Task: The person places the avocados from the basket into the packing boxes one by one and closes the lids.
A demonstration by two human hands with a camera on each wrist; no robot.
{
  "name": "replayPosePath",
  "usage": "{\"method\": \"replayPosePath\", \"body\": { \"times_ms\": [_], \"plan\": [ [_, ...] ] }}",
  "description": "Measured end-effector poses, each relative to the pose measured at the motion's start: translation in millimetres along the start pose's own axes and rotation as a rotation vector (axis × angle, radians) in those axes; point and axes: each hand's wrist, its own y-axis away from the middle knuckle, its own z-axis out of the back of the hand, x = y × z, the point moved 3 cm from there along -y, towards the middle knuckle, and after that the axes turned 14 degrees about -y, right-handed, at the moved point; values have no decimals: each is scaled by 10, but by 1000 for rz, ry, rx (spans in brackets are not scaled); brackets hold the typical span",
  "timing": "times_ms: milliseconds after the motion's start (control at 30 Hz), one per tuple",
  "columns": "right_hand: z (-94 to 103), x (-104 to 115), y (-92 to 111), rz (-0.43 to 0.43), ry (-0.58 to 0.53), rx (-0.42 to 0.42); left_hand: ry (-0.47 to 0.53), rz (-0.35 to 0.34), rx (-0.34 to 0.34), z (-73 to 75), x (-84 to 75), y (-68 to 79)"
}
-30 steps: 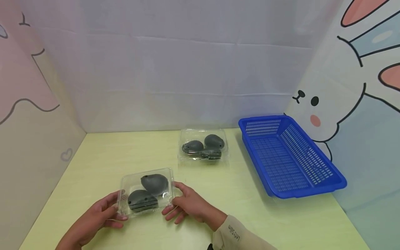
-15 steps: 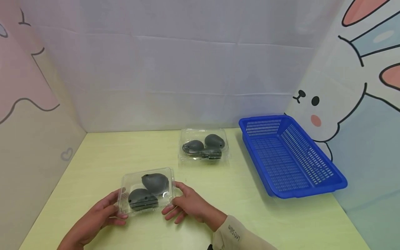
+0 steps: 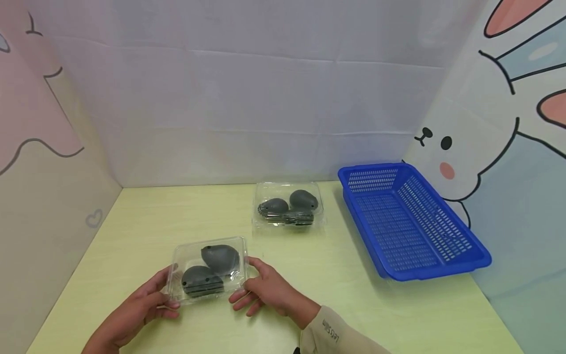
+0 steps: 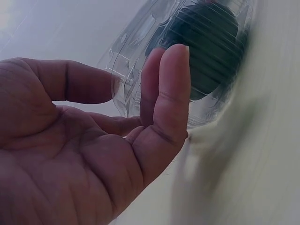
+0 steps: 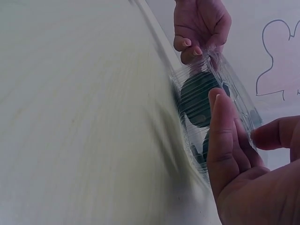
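In the head view, a clear plastic box (image 3: 177, 253) is held just over the front left of the table. Two dark grey, rounded, tapering things (image 3: 220, 259) show through it, with dark stripes across the nearer one. My left hand (image 3: 139, 307) grips the box's left end, thumb against the edge and other fingers reaching beneath. At the opposite end my right hand (image 3: 269, 290) pinches the corner between thumb and fingers. The left wrist view shows the ribbed plastic (image 4: 133, 42) between the thumb and the other fingers. Both hands appear in the right wrist view, one at each end.
A second clear box (image 3: 261, 192) with similar grey things stands farther back on the pale yellow table (image 3: 146, 214). At the right lies a blue perforated basket (image 3: 367, 236). White cloth walls (image 3: 265, 98) with cartoon drawings enclose the back and sides.
The box has shifted very slightly and its tilt differs a little, with both hands keeping their grip. The second box and the basket stay where they were.
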Motion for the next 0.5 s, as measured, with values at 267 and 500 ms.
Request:
{"method": "replayPosePath", "body": {
  "times_ms": [267, 500],
  "plan": [
    [4, -5, -1, -3, -5, 7, 35, 7, 11, -16, 7, 10],
    [-10, 2, -5, 3, 2, 6, 17, 24, -18, -19, 17, 13]
  ]
}}
